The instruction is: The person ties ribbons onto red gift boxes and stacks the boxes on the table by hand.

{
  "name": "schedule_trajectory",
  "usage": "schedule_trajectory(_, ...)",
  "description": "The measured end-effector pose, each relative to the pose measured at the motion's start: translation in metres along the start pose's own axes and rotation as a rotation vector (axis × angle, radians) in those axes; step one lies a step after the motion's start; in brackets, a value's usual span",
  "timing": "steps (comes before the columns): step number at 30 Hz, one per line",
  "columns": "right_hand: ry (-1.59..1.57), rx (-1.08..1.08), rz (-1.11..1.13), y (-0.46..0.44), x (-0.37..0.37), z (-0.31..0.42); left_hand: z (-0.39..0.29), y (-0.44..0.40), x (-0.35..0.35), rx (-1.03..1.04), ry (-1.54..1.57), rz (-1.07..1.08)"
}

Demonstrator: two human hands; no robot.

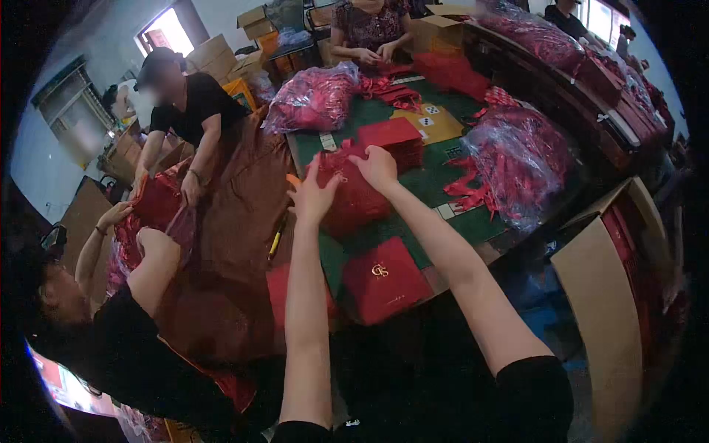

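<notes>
The left hand [314,193] is spread wide at the near side of the upper red bag [356,198], something orange showing at one finger. The right hand [378,168] is narrower, its fingers curled down at the top edge; whether they pinch it, I can't tell from here. That bag lies on the green tabletop [425,177], just in front of a stack of red bags [399,139].

It looks light and thin, like stiff paper or card, smooth enough to slide and quick to crease if squeezed. I'd take it by the top edge, thumb and fingers close together, off the gold print.

Nearer the wearer lies a flat red piece with gold lettering [384,284]; a yellow pen [275,245] rests to its left. Farther out sit two clear plastic bundles [314,100] [521,166], and beyond the left arm a co-worker [196,111] bends over red material.
</notes>
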State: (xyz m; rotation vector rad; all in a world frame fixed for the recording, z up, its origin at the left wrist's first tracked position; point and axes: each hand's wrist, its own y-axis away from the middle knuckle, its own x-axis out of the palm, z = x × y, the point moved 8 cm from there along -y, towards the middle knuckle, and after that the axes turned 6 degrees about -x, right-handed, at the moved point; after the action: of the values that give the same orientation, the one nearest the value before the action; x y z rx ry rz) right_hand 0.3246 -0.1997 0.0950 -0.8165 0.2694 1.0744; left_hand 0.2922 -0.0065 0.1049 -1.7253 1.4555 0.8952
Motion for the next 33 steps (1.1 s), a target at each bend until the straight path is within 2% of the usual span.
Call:
schedule_trajectory(1,0.091,-0.117,-0.106,0.005,-0.008,0.012,0.001,-0.01,0.013,-0.016,-0.003,0.105)
schedule_trajectory(2,0.111,-0.1,-0.059,0.009,-0.007,0.008,0.008,-0.024,0.033,0.051,0.082,0.216)
schedule_trajectory(3,0.183,-0.113,-0.01,0.014,-0.01,0.006,0.012,-0.022,0.039,-0.052,0.137,0.285)
schedule_trajectory(4,0.258,-0.124,0.043,0.021,-0.016,0.004,0.018,-0.029,0.046,0.023,0.182,0.237)
schedule_trajectory(5,0.334,-0.066,0.193,0.032,-0.015,-0.006,0.024,-0.034,0.054,0.095,0.23,0.193)
schedule_trajectory(6,0.279,0.067,0.36,0.038,-0.004,-0.027,0.023,-0.027,0.052,0.022,0.207,0.206)
schedule_trajectory(7,0.221,0.209,0.532,0.052,0.013,-0.053,0.022,-0.025,0.056,0.041,0.256,0.224)
schedule_trajectory(8,0.228,0.208,0.648,0.055,0.028,-0.066,0.022,-0.023,0.059,0.057,0.303,0.242)
schedule_trajectory(9,0.057,0.242,0.668,0.06,0.034,-0.068,0.017,-0.013,0.053,-0.001,0.303,0.25)
schedule_trajectory(11,-0.233,0.315,0.608,0.067,0.045,-0.066,0.017,-0.012,0.053,0.063,0.309,0.201)
schedule_trajectory(12,-0.35,0.35,0.533,0.068,0.052,-0.072,0.01,0.006,0.043,-0.123,0.304,0.37)
schedule_trajectory(13,-0.479,0.391,0.422,0.067,0.037,-0.06,0.014,0.009,0.047,-0.124,0.299,0.367)
schedule_trajectory(14,-0.592,0.497,0.485,0.072,0.029,-0.049,0.019,0.01,0.048,-0.121,0.409,0.306)
schedule_trajectory(15,-0.537,0.414,0.47,0.071,0.019,-0.038,0.029,0.01,0.052,-0.118,0.519,0.245)
schedule_trajectory(16,-0.482,0.334,0.454,0.07,0.013,-0.032,0.026,0.017,0.044,0.035,0.616,0.147)
schedule_trajectory(17,-0.464,0.121,0.442,0.063,0.006,-0.017,0.039,0.023,0.045,-0.045,0.604,0.047)
schedule_trajectory(19,-0.357,-0.072,0.435,0.052,-0.016,0.008,0.027,0.059,-0.002,-0.171,0.627,-0.107)
schedule_trajectory(21,-0.159,-0.268,0.491,0.046,-0.056,0.051,0.023,0.07,-0.037,-0.183,0.401,-0.198)
schedule_trajectory(22,-0.12,-0.375,0.529,0.045,-0.062,0.064,0.027,0.061,-0.041,-0.098,0.241,-0.269)
schedule_trajectory(23,-0.042,-0.47,0.537,0.045,-0.067,0.076,0.029,0.055,-0.034,0.02,0.303,-0.203)
schedule_trajectory(24,-0.047,-0.468,0.539,0.04,-0.064,0.072,0.026,0.053,-0.03,0.139,0.363,-0.133)
schedule_trajectory(26,-0.132,-0.542,0.732,0.044,-0.04,0.061,0.023,0.05,0.005,0.22,0.89,0.275)
schedule_trajectory(27,-0.165,-0.547,0.738,0.046,-0.033,0.054,0.022,0.048,0.02,0.242,0.932,0.358)
schedule_trajectory(28,-0.165,-0.546,0.73,0.047,-0.027,0.047,0.018,0.052,0.02,0.208,1.09,0.392)
schedule_trajectory(30,-0.545,-0.541,0.47,0.043,-0.038,0.039,0.025,0.045,0.022,0.187,1.079,0.419)
schedule_trajectory(33,-0.658,-0.27,0.307,0.055,-0.027,0.002,0.025,0.038,0.026,0.218,1.079,0.43)
